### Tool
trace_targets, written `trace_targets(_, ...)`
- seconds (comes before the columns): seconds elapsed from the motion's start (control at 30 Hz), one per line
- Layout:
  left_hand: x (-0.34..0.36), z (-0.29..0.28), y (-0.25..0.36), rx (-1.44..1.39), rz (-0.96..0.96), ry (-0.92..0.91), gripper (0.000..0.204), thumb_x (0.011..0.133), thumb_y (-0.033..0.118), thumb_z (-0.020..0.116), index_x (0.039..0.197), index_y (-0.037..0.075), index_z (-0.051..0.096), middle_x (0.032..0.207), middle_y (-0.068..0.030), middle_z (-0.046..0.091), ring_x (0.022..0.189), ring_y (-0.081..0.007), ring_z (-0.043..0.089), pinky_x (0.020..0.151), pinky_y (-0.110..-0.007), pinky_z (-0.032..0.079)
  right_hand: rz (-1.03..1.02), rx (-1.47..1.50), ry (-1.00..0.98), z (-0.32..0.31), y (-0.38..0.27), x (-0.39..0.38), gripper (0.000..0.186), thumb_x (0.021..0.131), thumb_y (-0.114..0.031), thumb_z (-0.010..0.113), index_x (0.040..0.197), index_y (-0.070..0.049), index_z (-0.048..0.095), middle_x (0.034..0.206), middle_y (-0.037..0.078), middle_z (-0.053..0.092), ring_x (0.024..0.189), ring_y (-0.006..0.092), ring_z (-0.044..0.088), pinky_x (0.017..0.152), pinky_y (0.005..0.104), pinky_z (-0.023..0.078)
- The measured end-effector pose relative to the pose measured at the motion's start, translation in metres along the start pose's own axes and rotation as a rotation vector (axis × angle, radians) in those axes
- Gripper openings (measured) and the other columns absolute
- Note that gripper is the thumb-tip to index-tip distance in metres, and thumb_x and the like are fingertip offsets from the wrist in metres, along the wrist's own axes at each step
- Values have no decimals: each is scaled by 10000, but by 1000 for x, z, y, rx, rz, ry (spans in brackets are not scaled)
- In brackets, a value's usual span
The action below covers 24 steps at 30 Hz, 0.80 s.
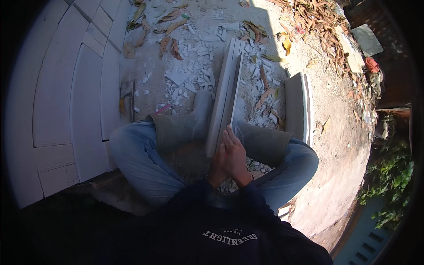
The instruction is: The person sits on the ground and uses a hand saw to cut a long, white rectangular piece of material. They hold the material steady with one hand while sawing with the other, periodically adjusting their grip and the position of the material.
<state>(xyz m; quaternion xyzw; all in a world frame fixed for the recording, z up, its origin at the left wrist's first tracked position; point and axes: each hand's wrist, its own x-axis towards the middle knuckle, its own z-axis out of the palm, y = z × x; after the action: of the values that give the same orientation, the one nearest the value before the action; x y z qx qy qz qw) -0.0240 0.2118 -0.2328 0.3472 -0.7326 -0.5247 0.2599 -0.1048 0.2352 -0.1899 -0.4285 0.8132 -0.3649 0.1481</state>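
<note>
From the head camera, looking straight down, a person squats on dusty ground with knees spread in faded blue jeans, and a small stack of pale grey rectangular tiles point(226, 95) stands on edge between the boots, leaning slightly so its near end rests toward the body. The right hand point(233, 154) lies flat against the near end of the stack, fingers stretched along the tile face and wrapped on its edge, seemingly steadying it upright. The left hand point(216, 170) sits just behind and under the right, mostly hidden, so whether its fingers are curled or loose cannot be told. White tile shards point(194, 73) litter the ground around the far end of the stack. A second grey tile slab point(298, 106) stands on edge just beyond the right knee. A laid surface of white tiles point(84, 97) spreads on the left, and dry brown leaves point(318, 22) lie further off.
</note>
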Motion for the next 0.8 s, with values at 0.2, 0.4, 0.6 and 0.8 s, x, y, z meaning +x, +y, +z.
trace_targets(0.2, 137, 19, 3, -12, 30, -130, 448, 849, 176, 727, 1238, 4, 588, 1138, -259, 681, 1106, -414, 649, 869, -498, 518, -100, -74, 107, -9, 40, 140, 360, 840, -97, 554, 1117, 97, 679, 1268, 358, 602, 1016, 495, 656, 955, 487, 524)
trace_targets(0.4, 102, 28, -14, 73, -16, -143, 481, 847, 222, 748, 1246, 18, 571, 1124, -253, 686, 1096, -427, 646, 875, -499, 520, -76, -33, 107, -11, 36, 99, 400, 848, -103, 542, 1164, 109, 664, 1292, 351, 594, 1082, 484, 638, 1002, 467, 498)
trace_targets(0.6, -6, -9, -6, 40, 87, -120, 712, 882, 239, 728, 1467, 14, 390, 1368, -284, 554, 1247, -440, 563, 990, -474, 482, 28, 20, 29, -3, -8, -19, 409, 871, -84, 565, 1219, 112, 652, 1371, 329, 564, 1221, 480, 589, 1067, 480, 461)
trace_targets(0.8, 157, 26, -1, 56, 121, -75, 359, 838, 193, 740, 1128, 10, 638, 1010, -237, 711, 1012, -412, 677, 834, -491, 528, -25, -78, 108, -14, 39, 153, 360, 848, -100, 541, 1112, 89, 697, 1289, 327, 604, 1086, 480, 638, 1000, 476, 499)
